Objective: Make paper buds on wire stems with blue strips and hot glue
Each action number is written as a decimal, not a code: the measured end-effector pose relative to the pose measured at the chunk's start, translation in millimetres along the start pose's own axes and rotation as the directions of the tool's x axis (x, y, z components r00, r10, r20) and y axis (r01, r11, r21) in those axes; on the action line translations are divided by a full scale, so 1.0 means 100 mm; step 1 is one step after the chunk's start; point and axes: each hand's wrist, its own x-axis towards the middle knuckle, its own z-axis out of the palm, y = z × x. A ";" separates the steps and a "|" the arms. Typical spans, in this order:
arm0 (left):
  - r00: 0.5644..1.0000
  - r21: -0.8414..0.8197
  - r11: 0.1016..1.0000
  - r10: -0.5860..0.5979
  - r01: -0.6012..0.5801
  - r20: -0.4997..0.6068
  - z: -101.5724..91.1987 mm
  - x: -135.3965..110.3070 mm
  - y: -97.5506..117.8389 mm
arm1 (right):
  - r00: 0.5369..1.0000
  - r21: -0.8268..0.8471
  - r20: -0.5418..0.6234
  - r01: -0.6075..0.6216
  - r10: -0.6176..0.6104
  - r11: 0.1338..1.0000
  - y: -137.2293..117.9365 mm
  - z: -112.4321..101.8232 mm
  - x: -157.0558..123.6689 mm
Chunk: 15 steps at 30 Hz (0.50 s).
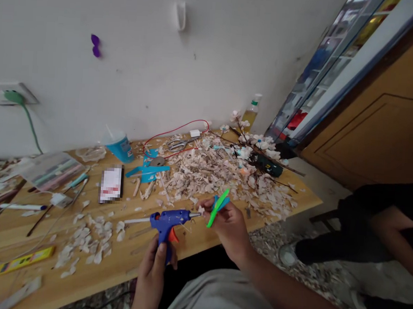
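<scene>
Gluing seems the step in hand: the fingers of the left hand [153, 270] wrap a blue glue gun [167, 220] over the counter [134, 238], its nozzle [194, 214] at a pale petal [201, 210] apparently pinched by the right hand [232, 228]. The next move likely calls for steady aim. Whether nozzle and petal touch, and what the green-and-blue implement [218, 207] is, I cannot tell.

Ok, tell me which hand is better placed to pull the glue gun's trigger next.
Probably the left hand: it grips the glue gun just below the orange trigger. The right hand is near the nozzle and holds a green and blue item.
</scene>
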 end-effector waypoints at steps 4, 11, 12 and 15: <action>0.991 -0.135 0.982 -0.127 0.132 0.042 0.01 0.03 -0.01 | 0.997 -0.055 0.076 -0.002 0.006 0.998 -0.05 -0.02 0.02; 0.961 -0.227 0.935 -0.253 0.272 0.107 0.07 0.04 -0.05 | 0.997 -0.114 0.009 0.082 -0.082 0.990 0.14 -0.01 0.02; 0.958 -0.222 0.933 -0.267 0.284 0.106 0.08 0.03 -0.06 | 0.997 -0.120 -0.012 0.076 -0.078 0.990 0.16 -0.02 0.03; 0.951 -0.194 0.932 -0.291 0.306 0.103 0.10 0.03 -0.08 | 0.997 -0.167 -0.024 0.066 -0.071 0.984 0.20 -0.03 0.05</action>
